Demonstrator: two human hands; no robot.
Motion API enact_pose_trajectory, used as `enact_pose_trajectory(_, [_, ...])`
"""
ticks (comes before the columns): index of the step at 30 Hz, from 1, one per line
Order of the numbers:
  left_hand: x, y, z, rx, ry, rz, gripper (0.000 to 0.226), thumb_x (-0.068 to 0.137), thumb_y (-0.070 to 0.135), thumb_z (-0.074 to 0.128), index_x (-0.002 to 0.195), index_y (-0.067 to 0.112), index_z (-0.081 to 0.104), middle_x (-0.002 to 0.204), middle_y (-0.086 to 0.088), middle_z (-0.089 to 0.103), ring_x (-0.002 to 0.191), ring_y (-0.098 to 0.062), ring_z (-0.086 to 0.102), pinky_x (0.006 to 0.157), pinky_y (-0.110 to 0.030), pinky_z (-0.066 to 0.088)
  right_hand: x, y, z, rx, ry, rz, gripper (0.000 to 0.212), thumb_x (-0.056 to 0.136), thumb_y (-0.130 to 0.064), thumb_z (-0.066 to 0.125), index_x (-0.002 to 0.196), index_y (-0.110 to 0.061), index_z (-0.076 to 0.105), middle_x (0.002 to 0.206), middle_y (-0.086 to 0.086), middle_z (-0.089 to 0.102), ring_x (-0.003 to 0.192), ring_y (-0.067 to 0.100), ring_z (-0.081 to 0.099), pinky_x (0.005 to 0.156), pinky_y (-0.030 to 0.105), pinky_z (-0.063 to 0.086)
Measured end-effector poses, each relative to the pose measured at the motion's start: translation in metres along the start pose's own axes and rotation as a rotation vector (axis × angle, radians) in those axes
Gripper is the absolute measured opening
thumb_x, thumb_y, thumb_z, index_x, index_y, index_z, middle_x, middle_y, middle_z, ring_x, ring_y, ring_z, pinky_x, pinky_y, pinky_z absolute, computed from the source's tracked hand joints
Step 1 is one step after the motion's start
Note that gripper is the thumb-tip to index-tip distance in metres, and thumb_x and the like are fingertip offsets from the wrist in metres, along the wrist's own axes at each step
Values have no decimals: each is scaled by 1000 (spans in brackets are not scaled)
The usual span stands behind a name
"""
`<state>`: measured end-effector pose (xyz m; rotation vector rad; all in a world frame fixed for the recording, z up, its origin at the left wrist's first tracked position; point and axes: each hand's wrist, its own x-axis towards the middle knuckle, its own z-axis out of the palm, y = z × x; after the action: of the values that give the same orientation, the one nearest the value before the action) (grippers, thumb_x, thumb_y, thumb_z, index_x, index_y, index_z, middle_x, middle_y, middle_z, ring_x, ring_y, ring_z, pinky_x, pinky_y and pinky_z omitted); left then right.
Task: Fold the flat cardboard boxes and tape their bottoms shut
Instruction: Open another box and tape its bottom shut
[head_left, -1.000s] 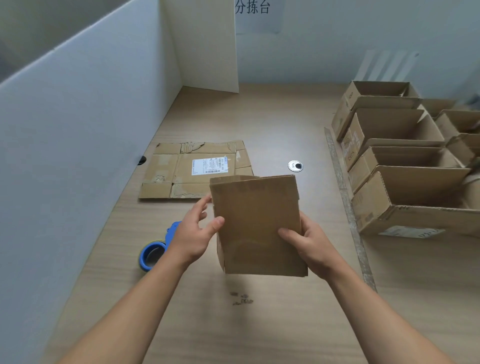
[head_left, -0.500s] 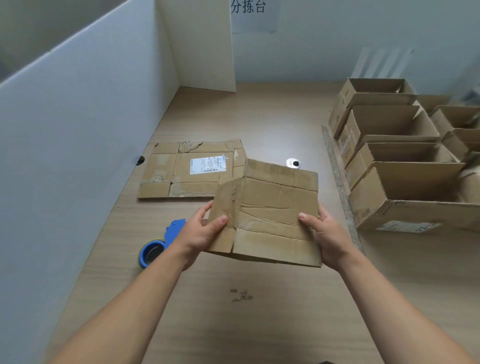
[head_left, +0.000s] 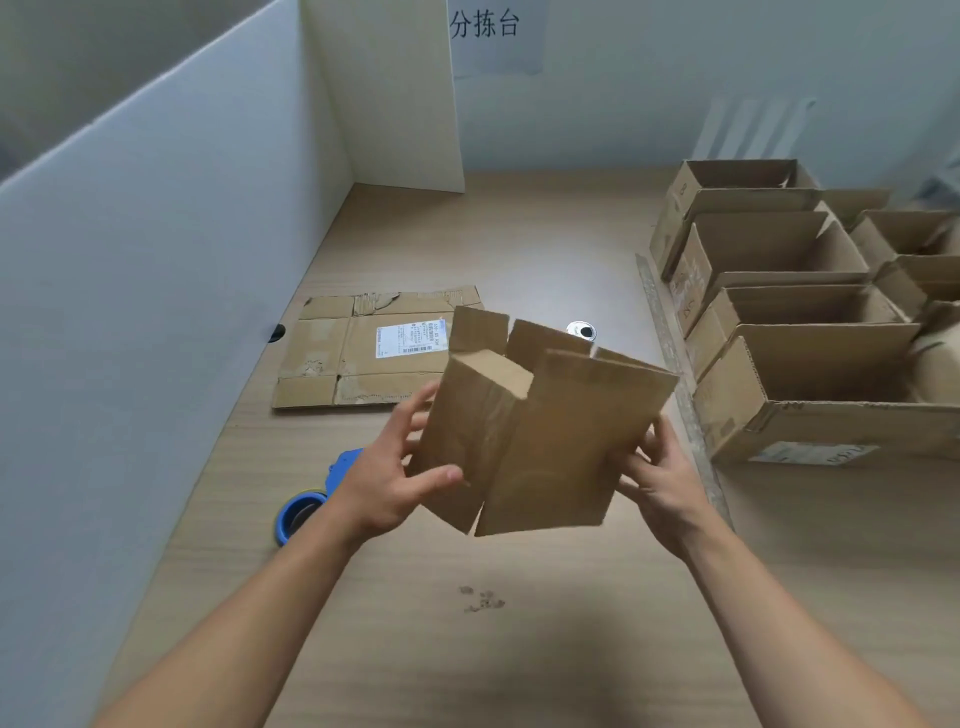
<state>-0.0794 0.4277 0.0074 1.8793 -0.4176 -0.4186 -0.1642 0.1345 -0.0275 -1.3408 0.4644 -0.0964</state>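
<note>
Cardboard box (head_left: 545, 441) between both hands (head_left: 384, 483) (head_left: 660, 483)

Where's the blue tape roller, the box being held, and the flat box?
blue tape roller (head_left: 345, 465): head view, its blue handle.
held box (head_left: 566, 441): head view, front panel.
flat box (head_left: 332, 353): head view, left panel.

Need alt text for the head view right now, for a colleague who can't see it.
The left hand and right hand hold a partly opened cardboard box above the wooden table. A flat labelled box and a blue tape dispenser lie to its left; open assembled boxes stand along the right.
</note>
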Motion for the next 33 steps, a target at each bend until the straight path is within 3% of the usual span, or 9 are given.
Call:
enact_pose_trajectory(4, [6,14,-7,35,43,114,72,72,54,72,132,66,35,132,25,52,122,-2,55,98,-28,49,-2,-4,1,31,-20,-61,38,92,-3,62,110,-34,70,114,-5,71,106,18,65,99,47,49])
enact_pose_trajectory(7, [5,22,-8,180,114,241,72,77,53,69,136,64,30,132,36,46,122,1,54,95,-17,47,-3,-8,0,23,-40,-82,36,91,-5,63,104,-36,73,111,-6,73,105,15,65,101,44,47])
enact_pose_trajectory(9, [5,24,-10,273,149,345,75,79,49,70,141,55,30,136,26,43,122,-3,53,95,-16,47,-3,-11,-1,19,-64,-108,31,87,-11,66,105,-36,73,111,-4,73,107,17,65,102,44,47])
enact_pose_trajectory(13, [8,33,-18,583,-3,398,79,83,41,75,142,59,26,137,8,42,122,-9,45,100,-24,42,-2,-21,-7,-130,-133,-183,34,93,0,61,115,-23,69,119,4,71,118,28,61,101,42,49])
enact_pose_trajectory(17, [11,36,-26,797,-159,302,81,87,43,72,143,65,17,141,14,37,117,-4,39,92,-5,29,-1,-36,-10,-315,-136,-230,45,93,2,62,98,-41,73,104,-7,74,105,14,65,92,33,49])
enact_pose_trajectory(19, [14,36,-26,765,-155,257,77,87,41,73,144,60,24,136,19,37,107,0,36,89,-3,31,-1,-39,-11,-362,-137,-243,43,92,1,63,95,-41,74,101,-8,74,102,11,65,91,33,49])
enact_pose_trajectory(24, [11,31,-19,516,7,226,68,79,27,83,122,55,38,113,3,56,93,-17,57,83,-40,56,1,-35,-12,-302,-109,-231,35,94,0,61,105,-31,70,105,-6,74,103,15,66,92,37,50])
enact_pose_trajectory(28, [9,34,-11,352,314,207,54,83,26,78,114,47,40,99,1,63,80,-22,63,71,-40,56,1,-20,-5,-180,-13,-149,27,97,-3,57,112,-24,64,106,1,74,103,23,67,89,43,53])
enact_pose_trajectory(33, [1,35,-2,28,219,130,54,94,5,62,129,43,50,110,12,66,85,-2,67,74,-20,53,4,3,2,-130,138,-12,47,96,-13,64,133,-39,49,103,17,70,95,30,71,88,47,57])
